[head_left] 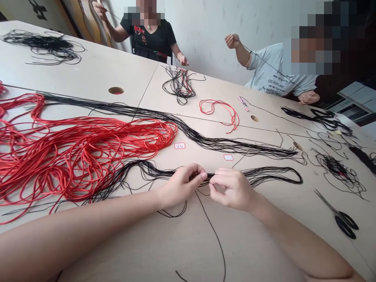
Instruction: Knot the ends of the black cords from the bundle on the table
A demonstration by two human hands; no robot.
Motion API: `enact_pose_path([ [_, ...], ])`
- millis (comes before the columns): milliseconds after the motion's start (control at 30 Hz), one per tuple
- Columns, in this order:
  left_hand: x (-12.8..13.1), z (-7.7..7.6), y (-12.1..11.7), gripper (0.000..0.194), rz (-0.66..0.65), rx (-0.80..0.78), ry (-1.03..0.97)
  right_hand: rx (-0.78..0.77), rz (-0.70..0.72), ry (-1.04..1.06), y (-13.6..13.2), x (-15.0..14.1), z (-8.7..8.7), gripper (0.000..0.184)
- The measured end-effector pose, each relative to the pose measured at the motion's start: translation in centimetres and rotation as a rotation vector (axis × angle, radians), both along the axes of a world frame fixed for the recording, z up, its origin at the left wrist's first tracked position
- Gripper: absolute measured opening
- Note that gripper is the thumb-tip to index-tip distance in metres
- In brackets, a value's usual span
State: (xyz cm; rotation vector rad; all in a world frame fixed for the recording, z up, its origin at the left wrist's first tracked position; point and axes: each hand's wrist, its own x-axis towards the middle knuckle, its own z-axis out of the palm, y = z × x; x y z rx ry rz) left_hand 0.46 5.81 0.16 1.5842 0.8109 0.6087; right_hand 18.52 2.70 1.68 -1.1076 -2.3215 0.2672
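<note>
My left hand (185,184) is closed, thumb against the fingers, around a bundle of thin black cords (274,172) near the middle of the table. Close beside it, my right hand (233,187) pinches with thumb and forefinger at the same bundle; the exact strand between the fingertips is hard to make out. The bundle runs left towards a red heap and ends in a rounded loop on the right. From below my hands a single black cord (216,231) trails towards the table's near edge.
A large heap of red cord (88,152) covers the left. Behind my hands stretches a long black cord bundle (205,141). Black-handled scissors (342,219) lie at right, near a tangle of black cord (335,166). Across the table, two people (151,43) handle cords.
</note>
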Motion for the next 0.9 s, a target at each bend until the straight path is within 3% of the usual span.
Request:
enact_pose_path([
  [300,-0.1,0.8,-0.2,0.022,0.007,-0.134,-0.119,-0.139,-0.061,0.079,-0.1,0.6,0.5,0.015],
  [433,-0.2,0.7,-0.2,0.024,0.031,-0.095,-0.077,-0.166,0.009,0.052,0.0,0.9,0.7,0.014],
  [533,-0.2,0.6,-0.1,0.025,0.042,-0.036,-0.033,-0.198,0.081,0.146,0.3,1.1,0.8,0.017],
  [633,-0.2,0.6,-0.2,0.023,0.058,0.033,-0.021,-0.214,0.028,0.335,0.4,1.1,0.8,0.009],
  [667,-0.2,0.7,-0.2,0.022,0.059,0.057,-0.018,-0.231,0.001,0.384,0.3,1.0,0.7,0.015],
  [767,-0.2,0.6,-0.3,0.019,0.061,0.134,-0.006,-0.345,-0.018,0.448,0.0,0.5,0.7,0.038],
  [900,-0.3,0.2,-0.6,0.017,0.074,0.252,0.012,-0.625,0.018,0.612,-0.3,0.1,0.3,0.040],
])
